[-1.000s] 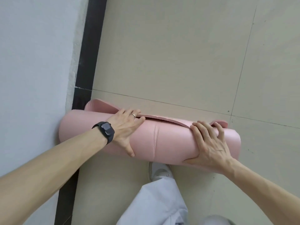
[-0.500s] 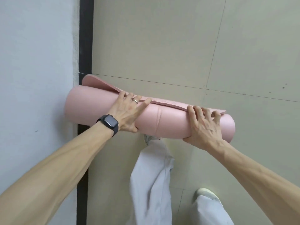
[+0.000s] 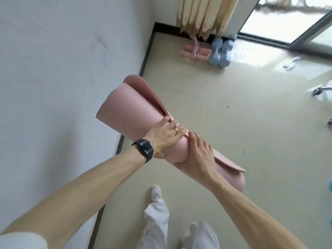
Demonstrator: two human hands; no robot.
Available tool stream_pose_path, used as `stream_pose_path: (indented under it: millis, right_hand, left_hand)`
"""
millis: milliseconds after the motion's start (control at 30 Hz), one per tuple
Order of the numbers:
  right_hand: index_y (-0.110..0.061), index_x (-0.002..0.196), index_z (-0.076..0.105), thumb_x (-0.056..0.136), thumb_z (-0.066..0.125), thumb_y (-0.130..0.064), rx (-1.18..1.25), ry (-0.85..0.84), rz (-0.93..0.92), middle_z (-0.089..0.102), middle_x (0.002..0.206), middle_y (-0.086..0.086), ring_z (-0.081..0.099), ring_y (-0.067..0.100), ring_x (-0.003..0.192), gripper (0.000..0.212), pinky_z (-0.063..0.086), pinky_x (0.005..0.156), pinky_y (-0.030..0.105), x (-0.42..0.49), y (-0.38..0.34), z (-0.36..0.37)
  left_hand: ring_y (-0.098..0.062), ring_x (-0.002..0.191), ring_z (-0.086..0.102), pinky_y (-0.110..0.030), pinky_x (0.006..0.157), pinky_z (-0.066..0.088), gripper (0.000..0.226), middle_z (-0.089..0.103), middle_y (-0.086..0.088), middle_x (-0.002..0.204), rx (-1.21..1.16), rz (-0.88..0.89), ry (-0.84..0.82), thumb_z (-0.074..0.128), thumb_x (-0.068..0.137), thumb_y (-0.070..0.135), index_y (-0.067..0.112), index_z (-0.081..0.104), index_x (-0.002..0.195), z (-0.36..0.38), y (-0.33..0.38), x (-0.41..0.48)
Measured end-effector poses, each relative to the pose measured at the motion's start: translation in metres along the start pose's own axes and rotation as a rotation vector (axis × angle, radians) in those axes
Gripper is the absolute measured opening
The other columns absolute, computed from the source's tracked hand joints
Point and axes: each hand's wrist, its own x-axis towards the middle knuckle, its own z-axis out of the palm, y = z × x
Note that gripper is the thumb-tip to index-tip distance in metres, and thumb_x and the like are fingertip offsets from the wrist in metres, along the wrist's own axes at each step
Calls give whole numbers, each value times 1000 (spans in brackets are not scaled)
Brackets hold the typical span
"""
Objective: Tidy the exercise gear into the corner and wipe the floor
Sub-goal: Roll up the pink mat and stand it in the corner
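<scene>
Rolled pink yoga mat point(image 3: 129, 112) held up off the floor point(image 3: 233, 126), slanting from upper left near the white wall point(image 3: 53, 87) down to the lower right. Loose outer flap peeling away along the upper edge and jutting past the roll at the lower end. No containers visible.

Left hand point(image 3: 165, 137) laid over the top of the roll near its middle, fingers spread and curled onto the flap edge, pinning it against the roll; ring on one finger, black watch point(image 3: 144, 150) on the wrist. Left forearm reaching in from the lower left, bare, with a bit of white sleeve at the frame's corner.

Right hand point(image 3: 199, 155) just beside the left, almost touching it, wrapped around the lower part of the roll, thumb underneath and fingers over the top, closed in a firm grip on the mat. Right forearm coming in from the lower right.

Far corner, below a beige curtain point(image 3: 203, 15): two pale blue dumbbells point(image 3: 220, 53) side by side, touching, with a small pink roll and pink band point(image 3: 195, 50) just to their left, all against the dark baseboard point(image 3: 145, 56).

White trousers and white shoes below the arms, standing on the beige tile floor. Chair base with casters point(image 3: 321, 90) at the right edge.
</scene>
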Motion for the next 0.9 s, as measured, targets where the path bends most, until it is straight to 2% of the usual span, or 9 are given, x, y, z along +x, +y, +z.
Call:
stream_pose_path:
  millis: [100, 200, 333, 433, 500, 567, 733, 833, 900]
  right_hand:
    - [-25, 146, 29, 52, 68, -84, 77, 168, -5, 45, 143, -7, 48, 22, 126, 117, 42, 100, 45, 23, -8, -82]
    - [-31, 146, 26, 53, 71, -75, 213, 254, 15, 44, 140, -9, 46, 22, 123, 112, 41, 103, 42, 47, 3, -161]
    - [-44, 148, 19, 52, 74, -58, 396, 254, 41, 44, 127, -13, 41, 17, 119, 112, 43, 99, 41, 81, 35, -243]
    - [-51, 146, 18, 48, 83, -52, 535, 230, -38, 43, 125, -17, 43, 12, 118, 117, 47, 94, 40, 121, 55, -294]
    - [-49, 143, 23, 45, 89, -49, 571, 171, -100, 43, 125, -18, 44, 8, 116, 118, 45, 90, 34, 150, 63, -328]
    - [-42, 139, 29, 40, 93, -49, 619, 107, -145, 45, 126, -15, 47, 9, 115, 118, 48, 90, 34, 180, 69, -360]
    - [-31, 131, 32, 48, 81, -73, 1027, -155, -137, 46, 134, -3, 47, 12, 128, 105, 44, 86, 22, 275, 59, -442]
    - [-47, 148, 22, 56, 70, -85, 1123, -244, -144, 53, 133, -13, 51, 17, 127, 111, 46, 98, 39, 335, 41, -481]
    - [-48, 144, 36, 59, 62, -90, 1103, -315, -176, 54, 133, -17, 52, 16, 127, 98, 42, 107, 52, 375, 29, -504]
  left_hand:
    - [-26, 149, 18, -52, 116, 14, 104, 24, -3, 162, 5, -76, 138, 75, 71, 42, 22, 15, 153, -79, -34, 7]
    - [-27, 152, 15, -61, 115, 16, 104, 18, 0, 165, -155, -355, 483, 76, 67, 61, 35, 22, 152, -150, -63, 9]
    - [-18, 152, 8, -56, 118, 17, 125, -2, 4, 166, -849, -969, 867, 81, 63, 67, 35, 3, 156, -228, -100, 38]
    - [1, 134, 33, -28, 108, 36, 137, 15, 19, 155, -1561, -870, 819, 92, 63, 39, 38, -9, 155, -275, -131, 87]
    - [-7, 123, 54, -32, 89, 57, 126, 42, 18, 143, -1758, -794, 808, 95, 61, 36, 42, 6, 150, -303, -150, 118]
    - [-15, 114, 62, -44, 70, 61, 111, 55, 11, 134, -1857, -840, 849, 91, 64, 37, 46, 15, 144, -330, -167, 142]
    - [-16, 111, 65, -45, 72, 62, 105, 57, 8, 131, -1798, -886, 976, 90, 68, 28, 48, 19, 142, -363, -208, 189]
    - [-12, 113, 63, -45, 86, 60, 111, 55, 10, 132, -1712, -925, 989, 93, 60, 28, 50, 20, 140, -359, -233, 218]
    - [-10, 115, 60, -42, 89, 58, 116, 52, 13, 131, -1668, -924, 985, 95, 56, 26, 50, 17, 138, -354, -256, 233]
